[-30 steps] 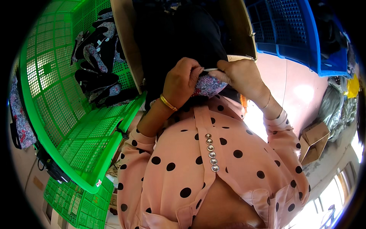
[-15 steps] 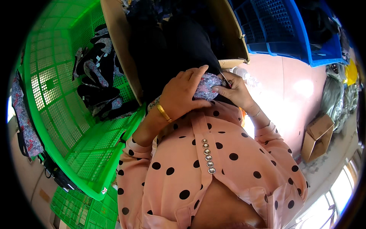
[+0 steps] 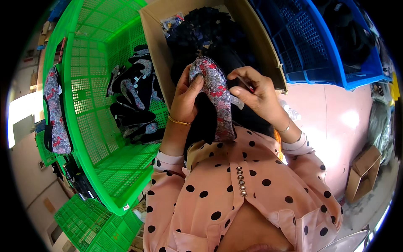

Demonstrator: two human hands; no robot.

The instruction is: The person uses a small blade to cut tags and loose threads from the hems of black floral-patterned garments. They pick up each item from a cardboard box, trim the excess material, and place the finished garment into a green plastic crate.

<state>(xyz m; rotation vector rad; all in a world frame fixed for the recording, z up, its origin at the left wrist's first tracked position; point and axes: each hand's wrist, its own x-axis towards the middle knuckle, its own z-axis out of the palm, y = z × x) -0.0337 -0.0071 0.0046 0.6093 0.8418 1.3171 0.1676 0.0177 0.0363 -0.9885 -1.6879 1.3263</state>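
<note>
A padded, curved fabric piece [image 3: 213, 86] with a grey and red floral face and black backing stands between my hands above my lap. My left hand [image 3: 184, 101] is closed on its left edge, the thumb pressed against the floral side. A white label [image 3: 237, 102] sticks out from the right edge. Close beside that label is my right hand [image 3: 263, 98], its fingers curled round what looks like small red-and-dark snips [image 3: 248, 85]. Most of the tool is hidden by the fingers.
A cardboard box [image 3: 157, 54] with dark fabric pieces stands ahead. At the left is a green crate [image 3: 90, 101] holding similar floral and black pieces, another piece [image 3: 58, 113] hanging over its rim. A blue crate [image 3: 306, 42] stands far right, a small carton [image 3: 363, 174] nearer.
The fabric piece has been raised and turned, so its long floral face and label now show. My left hand has shifted from lying over it to gripping its left edge.
</note>
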